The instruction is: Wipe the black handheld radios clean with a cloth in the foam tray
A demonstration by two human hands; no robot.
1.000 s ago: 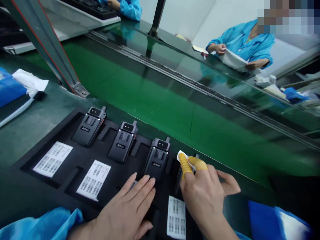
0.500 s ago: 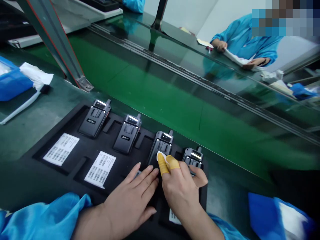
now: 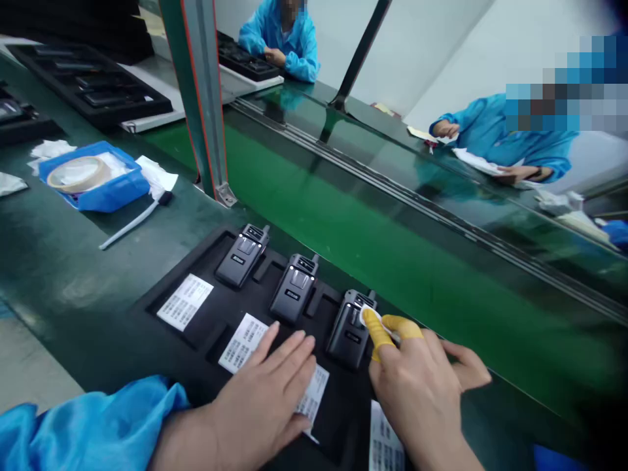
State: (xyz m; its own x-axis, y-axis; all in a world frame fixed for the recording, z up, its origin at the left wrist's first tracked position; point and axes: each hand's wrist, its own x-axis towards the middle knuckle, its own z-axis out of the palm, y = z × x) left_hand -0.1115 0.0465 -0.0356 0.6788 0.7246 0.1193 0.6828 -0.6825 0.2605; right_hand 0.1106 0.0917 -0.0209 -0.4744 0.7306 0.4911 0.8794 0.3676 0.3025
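A black foam tray [image 3: 196, 356] holds two-way radios, backs up, with barcode label sheets below them. My right hand [image 3: 417, 373], yellow finger cots on two fingers, pinches a small white wipe [image 3: 369, 315] against the upper back of the third radio [image 3: 346, 340]. My left hand [image 3: 265, 392] lies flat with fingers spread over the tray, partly covering a label sheet [image 3: 316, 389]. To its upper left are the second radio [image 3: 293, 291] and the first radio [image 3: 242, 258]. My right hand hides the place of the fourth radio.
A blue bin [image 3: 115, 196] with a tape roll [image 3: 81, 173] stands at left, beside a white-handled brush [image 3: 130, 226]. A metal post [image 3: 206, 131] rises by the green conveyor belt [image 3: 294, 196]. Across it sit two people in blue. More loaded trays [image 3: 88, 82] lie far left.
The view has swung left, showing more of the bench. My right hand has slid the wipe higher on the third radio. My left hand stays flat on the tray.
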